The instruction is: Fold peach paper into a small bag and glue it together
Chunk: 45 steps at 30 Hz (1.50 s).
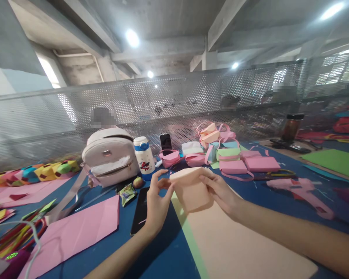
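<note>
A small peach foam-sheet pouch (192,190), shaped like a little bag with a folded top, is held up in front of me. My left hand (159,201) pinches its left edge between thumb and fingers. On the right side, my right hand (221,190) grips the upper corner, thumb in front and the other fingers partly hidden behind. Beneath the pouch lies a large peach sheet (250,240), with a green sheet (189,236) showing along its left edge. A dark phone (139,211) rests on the blue table beside my left wrist.
Small pink bags (232,167) and other pastel ones stand at the back. A pink glue gun (305,192) lies right. Left are a white backpack (109,155), a bottle (144,159), a pink sheet (84,232) and scissors (40,228). A perforated metal panel (174,100) stands behind.
</note>
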{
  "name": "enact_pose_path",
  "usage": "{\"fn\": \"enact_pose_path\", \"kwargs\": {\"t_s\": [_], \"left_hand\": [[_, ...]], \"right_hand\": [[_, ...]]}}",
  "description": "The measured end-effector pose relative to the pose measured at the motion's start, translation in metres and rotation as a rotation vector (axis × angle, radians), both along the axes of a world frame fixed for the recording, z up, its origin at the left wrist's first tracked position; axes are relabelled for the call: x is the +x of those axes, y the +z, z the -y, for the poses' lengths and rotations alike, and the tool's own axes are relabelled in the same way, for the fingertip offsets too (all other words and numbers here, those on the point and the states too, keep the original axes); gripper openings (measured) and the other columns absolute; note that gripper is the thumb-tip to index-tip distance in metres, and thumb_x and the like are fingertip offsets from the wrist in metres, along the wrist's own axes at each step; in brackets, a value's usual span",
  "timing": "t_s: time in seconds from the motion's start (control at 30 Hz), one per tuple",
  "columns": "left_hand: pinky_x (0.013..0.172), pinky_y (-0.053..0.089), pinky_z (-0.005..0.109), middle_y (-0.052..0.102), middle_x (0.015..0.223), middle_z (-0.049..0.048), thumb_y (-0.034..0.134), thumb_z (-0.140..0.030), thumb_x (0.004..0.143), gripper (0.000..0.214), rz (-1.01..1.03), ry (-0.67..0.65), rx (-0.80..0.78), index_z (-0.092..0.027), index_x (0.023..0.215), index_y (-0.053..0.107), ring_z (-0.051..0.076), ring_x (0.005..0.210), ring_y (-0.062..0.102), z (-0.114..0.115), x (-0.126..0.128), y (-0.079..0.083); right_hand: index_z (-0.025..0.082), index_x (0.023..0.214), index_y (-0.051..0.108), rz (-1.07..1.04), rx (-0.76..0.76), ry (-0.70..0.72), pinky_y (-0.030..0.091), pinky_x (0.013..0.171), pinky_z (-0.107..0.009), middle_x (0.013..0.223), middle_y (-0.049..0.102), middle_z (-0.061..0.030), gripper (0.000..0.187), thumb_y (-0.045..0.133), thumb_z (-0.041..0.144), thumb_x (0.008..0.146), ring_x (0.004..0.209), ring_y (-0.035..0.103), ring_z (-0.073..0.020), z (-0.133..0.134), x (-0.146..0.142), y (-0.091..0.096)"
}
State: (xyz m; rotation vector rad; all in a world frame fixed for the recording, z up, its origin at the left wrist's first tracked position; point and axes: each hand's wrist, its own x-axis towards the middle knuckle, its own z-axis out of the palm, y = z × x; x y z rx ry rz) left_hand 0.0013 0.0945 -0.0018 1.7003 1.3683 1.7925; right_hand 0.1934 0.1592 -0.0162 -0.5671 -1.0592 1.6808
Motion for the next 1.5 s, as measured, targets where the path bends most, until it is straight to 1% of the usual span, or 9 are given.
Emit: {"fn": "enact_pose_path", "kwargs": {"t_s": [0.2,0.53,0.73,1.0,1.17,1.27,1.37,1.43,1.5], "left_hand": [[0.075,0.051,0.028,0.076,0.093,0.0033,0.070,-0.031,0.082,0.020,-0.060,0.077,0.011,-0.020,0.098,0.074,0.019,0.081,0.067,0.001,-0.003,0.004],[0.069,0.052,0.029,0.077,0.077,0.0012,0.073,-0.030,0.079,0.011,-0.090,0.106,0.041,-0.022,0.083,0.080,0.019,0.071,0.067,0.001,-0.003,0.009],[0.073,0.053,0.030,0.078,0.086,0.0015,0.073,-0.031,0.080,0.016,-0.115,0.106,0.065,-0.024,0.094,0.080,0.019,0.075,0.068,0.001,-0.005,0.005],[0.073,0.052,0.032,0.075,0.078,0.0026,0.070,-0.033,0.084,0.013,-0.153,0.085,0.075,-0.024,0.086,0.080,0.021,0.074,0.067,-0.003,-0.010,0.004],[0.069,0.046,0.028,0.058,0.079,0.0001,0.074,-0.033,0.080,0.027,-0.212,0.128,0.144,-0.027,0.107,0.075,0.017,0.073,0.054,-0.003,-0.009,0.010],[0.067,0.043,0.026,0.048,0.079,-0.0018,0.072,-0.029,0.082,0.038,-0.249,0.156,0.154,-0.026,0.119,0.065,0.016,0.071,0.047,-0.001,-0.005,0.010],[0.067,0.043,0.025,0.049,0.080,-0.0023,0.067,-0.023,0.084,0.040,-0.207,0.086,0.094,-0.025,0.123,0.057,0.015,0.070,0.048,0.001,0.001,0.005],[0.069,0.046,0.026,0.053,0.085,-0.0016,0.067,-0.022,0.084,0.042,-0.171,0.020,0.049,-0.025,0.124,0.054,0.015,0.073,0.053,0.002,0.005,0.001],[0.071,0.049,0.027,0.057,0.090,0.0000,0.066,-0.022,0.085,0.044,-0.162,-0.046,0.011,-0.025,0.126,0.050,0.015,0.077,0.057,0.003,0.010,-0.003]], "right_hand": [[0.021,0.094,0.077,0.001,-0.004,0.006,0.052,0.072,-0.027,0.095,0.076,-0.0035,0.039,0.089,0.040,0.062,0.080,0.065,-0.0174,0.002,0.001,0.004],[0.021,0.100,0.076,-0.028,-0.024,0.049,0.052,0.074,-0.030,0.096,0.076,-0.0040,0.042,0.089,0.037,0.064,0.079,0.067,-0.0181,-0.002,0.003,0.004],[0.021,0.101,0.076,-0.011,-0.009,0.030,0.052,0.076,-0.030,0.098,0.076,-0.0043,0.044,0.089,0.039,0.063,0.081,0.068,-0.0189,-0.002,0.003,0.004],[0.020,0.100,0.076,0.005,0.005,0.046,0.052,0.072,-0.030,0.093,0.077,-0.0048,0.041,0.087,0.040,0.066,0.074,0.068,-0.0178,0.002,0.003,0.009],[0.020,0.093,0.077,0.036,-0.002,0.036,0.052,0.069,-0.031,0.088,0.077,-0.0047,0.036,0.087,0.040,0.065,0.071,0.068,-0.0182,0.002,0.003,0.004],[0.020,0.089,0.078,0.116,0.059,-0.013,0.051,0.068,-0.032,0.086,0.077,-0.0049,0.033,0.086,0.041,0.065,0.071,0.068,-0.0199,0.003,0.002,0.006],[0.022,0.083,0.080,0.177,0.180,-0.114,0.051,0.068,-0.034,0.083,0.077,-0.0046,0.025,0.084,0.041,0.067,0.072,0.067,-0.0214,0.006,0.006,0.021],[0.024,0.082,0.080,0.225,0.351,-0.181,0.051,0.071,-0.037,0.084,0.077,-0.0041,0.019,0.081,0.039,0.070,0.075,0.067,-0.0238,0.009,0.015,0.039],[0.028,0.089,0.080,0.327,0.628,-0.237,0.050,0.080,-0.041,0.091,0.077,-0.0028,0.014,0.074,0.036,0.079,0.084,0.067,-0.0261,0.013,0.026,0.062]]}}
